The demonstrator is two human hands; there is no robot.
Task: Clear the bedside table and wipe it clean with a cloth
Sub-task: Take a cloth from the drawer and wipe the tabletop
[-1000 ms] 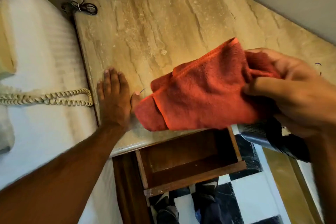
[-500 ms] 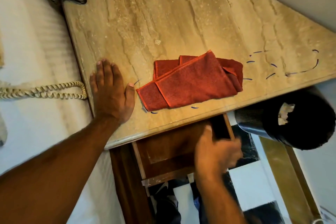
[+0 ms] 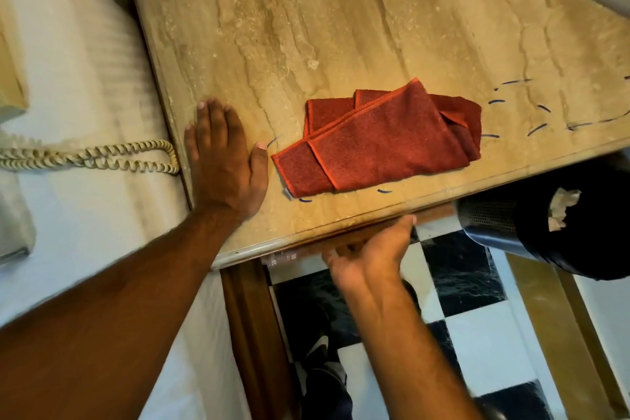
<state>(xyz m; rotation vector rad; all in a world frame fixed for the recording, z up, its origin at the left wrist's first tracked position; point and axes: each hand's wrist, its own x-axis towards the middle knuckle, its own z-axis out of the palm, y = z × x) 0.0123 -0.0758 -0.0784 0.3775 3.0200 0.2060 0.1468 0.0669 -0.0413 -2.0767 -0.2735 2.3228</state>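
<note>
Beige veined stone forms the top of the bedside table [image 3: 341,20], which fills the upper middle of the view, with a black-and-white checkered floor [image 3: 477,334] below its front edge. A folded red cloth [image 3: 381,147] lies flat on the stone near that front edge, with neither hand on it. Short dark blue marks [image 3: 538,128] (dashes, roughly in a curve) sit on the stone around and to the right of the cloth.

The left hand [image 3: 225,164] rests palm down on the table's left margin, fingers straight and held together, thumb out toward the cloth but apart from it; it grips nothing. The right hand [image 3: 371,251] is pressed against the wooden drawer front [image 3: 433,213] just beneath the stone lip, fingers extended along the wood; it seems to be flat against it rather than curled round anything, though blur makes that hard to settle.

A coiled cream phone cord [image 3: 92,157] lies on the white bedding [image 3: 68,61] to the left. A black perforated bin [image 3: 545,225] stands to the right below the table edge, with crumpled paper inside.
</note>
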